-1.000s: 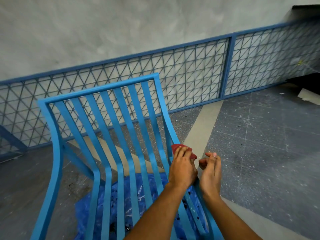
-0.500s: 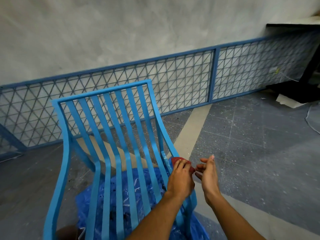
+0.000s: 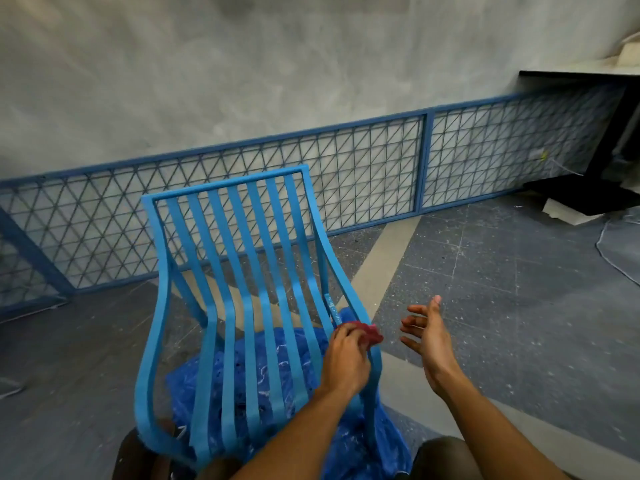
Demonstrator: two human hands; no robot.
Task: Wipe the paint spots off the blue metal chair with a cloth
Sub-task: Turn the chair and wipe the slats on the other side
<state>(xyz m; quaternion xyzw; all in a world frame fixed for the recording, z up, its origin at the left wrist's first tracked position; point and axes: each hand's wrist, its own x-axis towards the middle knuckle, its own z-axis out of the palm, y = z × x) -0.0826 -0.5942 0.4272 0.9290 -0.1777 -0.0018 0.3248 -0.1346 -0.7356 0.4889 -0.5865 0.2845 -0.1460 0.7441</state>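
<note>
L hand (image 3: 346,358) presses red cloth (image 3: 369,332) on chair (image 3: 221,271) rail, R hand (image 3: 429,337) open

Grey wall (image 3: 242,81), blue mesh railing (image 3: 363,174)
The railing runs along the wall's foot; the speckled grey tiled floor (image 3: 519,306) carries a pale beige strip (image 3: 391,251); black furniture (image 3: 581,77) stands far right.

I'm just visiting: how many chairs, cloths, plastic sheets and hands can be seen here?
Chairs: 1, the blue metal chair
Cloths: 1, the red cloth
Plastic sheets: 1, the blue sheet under the chair
Hands: 2, the left hand gripping the cloth, and the right hand
Total: 5
</note>
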